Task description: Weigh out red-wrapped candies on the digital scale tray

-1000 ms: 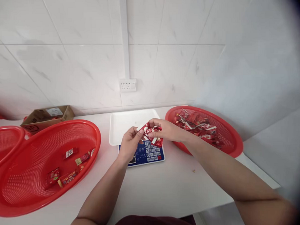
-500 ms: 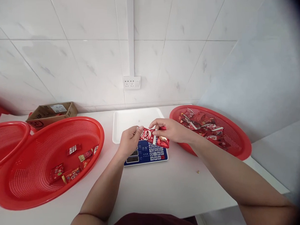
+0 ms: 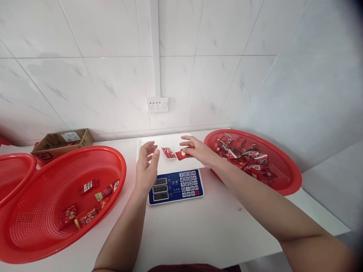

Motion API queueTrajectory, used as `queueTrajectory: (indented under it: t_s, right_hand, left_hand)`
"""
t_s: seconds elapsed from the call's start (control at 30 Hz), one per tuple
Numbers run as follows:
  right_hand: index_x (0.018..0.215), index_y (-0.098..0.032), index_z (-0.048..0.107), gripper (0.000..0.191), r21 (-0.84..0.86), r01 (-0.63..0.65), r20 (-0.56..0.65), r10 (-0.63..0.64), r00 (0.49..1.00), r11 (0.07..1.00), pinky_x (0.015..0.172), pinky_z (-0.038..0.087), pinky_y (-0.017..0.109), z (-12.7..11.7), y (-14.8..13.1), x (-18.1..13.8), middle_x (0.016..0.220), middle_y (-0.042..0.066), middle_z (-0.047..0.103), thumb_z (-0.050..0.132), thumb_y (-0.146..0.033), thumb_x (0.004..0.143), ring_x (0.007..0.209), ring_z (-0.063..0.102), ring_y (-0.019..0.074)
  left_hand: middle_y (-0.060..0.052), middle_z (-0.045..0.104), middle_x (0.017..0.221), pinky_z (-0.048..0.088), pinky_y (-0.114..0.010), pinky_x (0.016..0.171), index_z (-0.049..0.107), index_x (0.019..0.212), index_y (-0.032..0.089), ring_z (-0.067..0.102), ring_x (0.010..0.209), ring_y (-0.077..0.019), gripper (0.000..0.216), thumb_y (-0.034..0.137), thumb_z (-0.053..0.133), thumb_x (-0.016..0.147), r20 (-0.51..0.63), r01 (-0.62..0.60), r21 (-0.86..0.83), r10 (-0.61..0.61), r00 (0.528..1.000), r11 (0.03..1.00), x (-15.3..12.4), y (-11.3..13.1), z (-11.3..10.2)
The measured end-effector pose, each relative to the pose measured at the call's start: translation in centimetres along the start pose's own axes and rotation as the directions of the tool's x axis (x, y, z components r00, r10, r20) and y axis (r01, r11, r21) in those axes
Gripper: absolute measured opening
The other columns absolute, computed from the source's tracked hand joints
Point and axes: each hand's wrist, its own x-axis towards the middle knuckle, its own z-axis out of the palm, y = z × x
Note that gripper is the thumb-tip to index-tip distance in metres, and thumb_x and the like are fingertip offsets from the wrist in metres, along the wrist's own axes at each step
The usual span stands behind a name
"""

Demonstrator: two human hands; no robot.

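Two small red candy packets lie on the white pan (image 3: 167, 165) of a digital scale. My left hand (image 3: 146, 163) is open at the pan's left side, apart from the left packet (image 3: 168, 152) and holding nothing. Over the pan's right side, my right hand (image 3: 198, 150) has its fingers spread above the right packet (image 3: 182, 154) and partly covers it. Whether its fingertips still touch that packet is hard to see. The scale's blue keypad panel (image 3: 175, 186) faces me below the pan.
A red basket (image 3: 290, 174) of many red packets stands on the right. Another red basket (image 3: 38, 220) with several packets sits on the left, overlapping a third basket (image 3: 13, 173). Behind them is a cardboard box (image 3: 62, 141). A tiny gold scrap (image 3: 240, 209) lies on the table.
Both hands have moved apart and let go of the packets they held over the keypad. The packets now lie on the pan, and the keypad is uncovered.
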Motion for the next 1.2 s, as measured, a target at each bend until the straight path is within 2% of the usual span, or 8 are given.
queueTrajectory:
  t_s: [0.1,0.23,0.47,0.6,0.73,0.87,1.0,1.2]
  right_hand:
    - [0.128,-0.024,0.037,0.058,0.234,-0.003,0.089,-0.019,0.996,0.972,0.09,0.049,0.033,0.3,-0.4,-1.2,0.133,0.009,0.047,0.053,-0.008,0.075,0.104,0.058,0.0155]
    - [0.131,-0.026,0.034,0.063,0.277,0.119,0.126,-0.159,0.979,0.953,0.094,0.046,0.038,1.4,-0.6,-2.8,0.121,0.006,0.058,0.058,-0.012,0.075,0.097,0.061,0.0154]
    - [0.12,-0.021,0.05,0.036,0.038,0.122,0.114,-0.126,0.986,0.992,0.078,0.053,0.033,-0.4,1.9,-3.3,0.1,0.006,0.067,0.05,-0.02,0.084,0.088,0.065,0.0156]
    - [0.122,-0.02,0.052,0.039,-0.382,0.133,0.005,-0.142,0.99,0.915,0.093,0.044,0.035,-7.1,3.4,-4.2,0.118,0.01,0.061,0.053,-0.024,0.083,0.106,0.058,0.0191]
    - [0.134,-0.021,0.043,0.059,-0.759,-0.13,-0.124,0.055,0.991,0.638,0.1,0.034,0.041,-14.2,5.0,-6.0,0.136,0.012,0.046,0.06,-0.031,0.079,0.124,0.042,0.0297]
    - [0.122,-0.023,0.057,0.059,-0.797,-0.227,-0.127,0.212,0.969,0.559,0.092,0.04,0.035,-17.1,7.5,-7.2,0.127,0.009,0.056,0.073,-0.027,0.065,0.113,0.052,0.03]
    - [0.103,-0.023,0.067,0.031,-0.765,-0.307,-0.254,0.172,0.952,0.566,0.083,0.043,0.036,-16.8,9.1,-7.1,0.111,0.009,0.065,0.063,-0.017,0.072,0.102,0.058,0.0299]
    - [0.116,-0.018,0.057,0.035,-0.586,-0.329,-0.402,0.087,0.911,0.741,0.065,0.047,0.028,-17.8,7.5,-5.3,0.088,0.007,0.068,0.05,-0.021,0.082,0.07,0.063,0.0176]
  left_hand:
    - [-0.008,0.055,0.11,0.05,-0.031,0.074,0.04,0.122,0.024,0.058,0.091,-0.0169,0.043,0.041,0.051,0.084,0.194,0.114,-0.017,-0.108,0.975,0.993,-0.5,-0.2,1.1]
    - [-0.006,0.061,0.098,0.053,-0.027,0.064,0.044,0.118,0.021,0.06,0.068,-0.0114,0.045,0.043,0.054,0.08,0.401,0.265,-0.131,-0.193,0.895,0.955,-0.9,-0.5,2.5]
    - [-0.001,0.063,0.078,0.052,-0.027,0.06,0.049,0.115,0.018,0.059,0.056,-0.0111,0.049,0.045,0.058,0.075,0.279,0.222,-0.028,-0.206,0.938,0.975,0.4,-1.0,1.3]
    - [-0.004,0.066,0.081,0.051,-0.036,0.069,0.034,0.135,0.022,0.064,0.07,-0.0199,0.065,0.052,0.05,0.079,0.218,0.177,0.29,-0.245,0.945,0.94,1.8,-1.9,0.0]
    - [-0.013,0.065,0.102,0.047,-0.05,0.072,0.029,0.139,0.023,0.062,0.087,-0.0342,0.071,0.06,0.042,0.079,0.179,0.097,0.689,-0.297,0.938,0.719,2.4,-2.4,-0.6]
    - [-0.018,0.056,0.118,0.047,-0.051,0.074,0.036,0.136,0.021,0.054,0.104,-0.0388,0.065,0.058,0.037,0.082,0.174,0.006,0.772,-0.22,0.96,0.636,2.4,-2.5,-0.8]
    - [-0.017,0.047,0.13,0.046,-0.049,0.08,0.038,0.134,0.02,0.053,0.106,-0.0361,0.062,0.054,0.04,0.082,0.218,-0.057,0.745,-0.162,0.962,0.664,2.1,-2.4,-0.7]
    - [-0.014,0.049,0.129,0.047,-0.043,0.082,0.043,0.131,0.021,0.057,0.1,-0.0298,0.057,0.052,0.04,0.083,0.27,-0.075,0.655,-0.14,0.953,0.752,1.8,-2.1,-0.4]
